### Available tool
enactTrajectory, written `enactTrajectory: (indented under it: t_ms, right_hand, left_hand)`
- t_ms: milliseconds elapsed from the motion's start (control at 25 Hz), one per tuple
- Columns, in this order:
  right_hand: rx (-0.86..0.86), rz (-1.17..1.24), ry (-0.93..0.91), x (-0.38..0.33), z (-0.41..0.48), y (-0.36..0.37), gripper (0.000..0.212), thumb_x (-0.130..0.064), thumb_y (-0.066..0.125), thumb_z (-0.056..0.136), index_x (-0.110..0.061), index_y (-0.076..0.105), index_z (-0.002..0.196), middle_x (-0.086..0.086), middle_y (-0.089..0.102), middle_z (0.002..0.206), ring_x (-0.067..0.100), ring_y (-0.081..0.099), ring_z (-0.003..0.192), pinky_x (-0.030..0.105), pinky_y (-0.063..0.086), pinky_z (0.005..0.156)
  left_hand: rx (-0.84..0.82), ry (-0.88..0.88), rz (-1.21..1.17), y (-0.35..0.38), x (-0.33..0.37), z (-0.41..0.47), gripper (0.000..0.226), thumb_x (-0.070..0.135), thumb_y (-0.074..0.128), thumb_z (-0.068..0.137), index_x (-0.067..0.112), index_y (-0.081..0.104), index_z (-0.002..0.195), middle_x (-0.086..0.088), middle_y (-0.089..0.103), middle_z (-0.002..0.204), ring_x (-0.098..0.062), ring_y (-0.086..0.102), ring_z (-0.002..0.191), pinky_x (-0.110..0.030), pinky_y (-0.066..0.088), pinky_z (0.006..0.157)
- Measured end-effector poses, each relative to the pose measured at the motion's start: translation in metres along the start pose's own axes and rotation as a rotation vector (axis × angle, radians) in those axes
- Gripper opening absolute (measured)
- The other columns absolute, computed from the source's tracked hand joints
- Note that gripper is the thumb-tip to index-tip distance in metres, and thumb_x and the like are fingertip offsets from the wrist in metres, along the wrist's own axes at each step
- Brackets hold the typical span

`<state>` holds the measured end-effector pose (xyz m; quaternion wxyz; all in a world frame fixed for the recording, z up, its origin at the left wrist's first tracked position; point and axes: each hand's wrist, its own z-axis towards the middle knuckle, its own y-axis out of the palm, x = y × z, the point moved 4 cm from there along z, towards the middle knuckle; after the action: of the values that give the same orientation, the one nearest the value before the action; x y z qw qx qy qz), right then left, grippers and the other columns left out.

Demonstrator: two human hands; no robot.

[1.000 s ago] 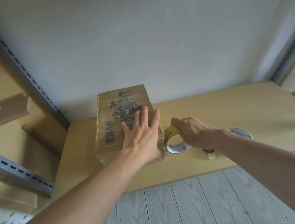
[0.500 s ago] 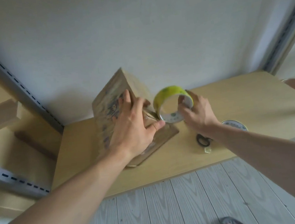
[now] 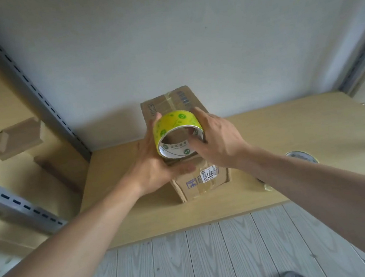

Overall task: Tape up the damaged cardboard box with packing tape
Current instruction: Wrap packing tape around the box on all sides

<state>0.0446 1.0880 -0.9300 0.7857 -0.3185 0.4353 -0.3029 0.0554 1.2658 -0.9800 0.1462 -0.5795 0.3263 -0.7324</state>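
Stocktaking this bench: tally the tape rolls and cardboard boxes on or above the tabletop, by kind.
Tape rolls: 2, the yellow roll gripped by the left hand and right hand, and a second roll lying flat behind the right forearm.
Cardboard boxes: 1, the cardboard box under the hands.
Total: 3.
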Motion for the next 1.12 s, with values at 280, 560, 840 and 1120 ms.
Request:
enactTrajectory:
  t_ms: [280,560,840,1120]
  right_hand:
    - [-0.245,-0.061,0.019,0.021,0.008,-0.053,0.015,-0.014,0.048,0.094,-0.021,0.044,0.107,0.006,0.061,0.095,0.029,0.057,0.082,0.038,0.046,0.064]
    - [-0.268,-0.296,0.137,0.078,-0.009,-0.102,0.042,0.011,0.05,0.072,-0.031,0.052,0.079,-0.004,0.056,0.069,0.028,0.054,0.065,0.036,0.047,0.055]
    - [-0.303,-0.316,0.137,0.107,-0.017,-0.087,0.041,0.011,0.045,0.067,-0.028,0.05,0.08,-0.001,0.054,0.07,0.029,0.052,0.065,0.043,0.049,0.056]
    - [-0.336,-0.318,0.209,0.115,-0.024,-0.064,0.033,0.009,0.046,0.074,-0.021,0.056,0.084,0.001,0.056,0.073,0.029,0.056,0.066,0.036,0.045,0.054]
  left_hand:
    - [-0.135,0.087,0.397,0.003,0.009,0.007,0.126,0.1,0.042,0.062,0.031,0.009,0.162,0.013,-0.004,0.17,-0.008,-0.014,0.155,-0.055,0.011,0.126]
    - [-0.182,0.031,0.371,-0.001,0.01,0.0,0.129,0.097,0.04,0.065,0.024,-0.002,0.162,0.018,-0.018,0.166,0.004,-0.025,0.148,-0.053,0.007,0.126]
    - [-0.169,0.076,0.35,-0.001,0.007,0.001,0.135,0.104,0.034,0.061,0.022,-0.001,0.163,0.015,-0.016,0.168,0.001,-0.022,0.15,-0.049,0.007,0.127]
    - [-0.154,0.098,0.33,-0.002,0.005,-0.001,0.131,0.101,0.034,0.064,0.023,0.0,0.163,0.014,-0.017,0.168,0.002,-0.022,0.15,-0.045,0.002,0.128]
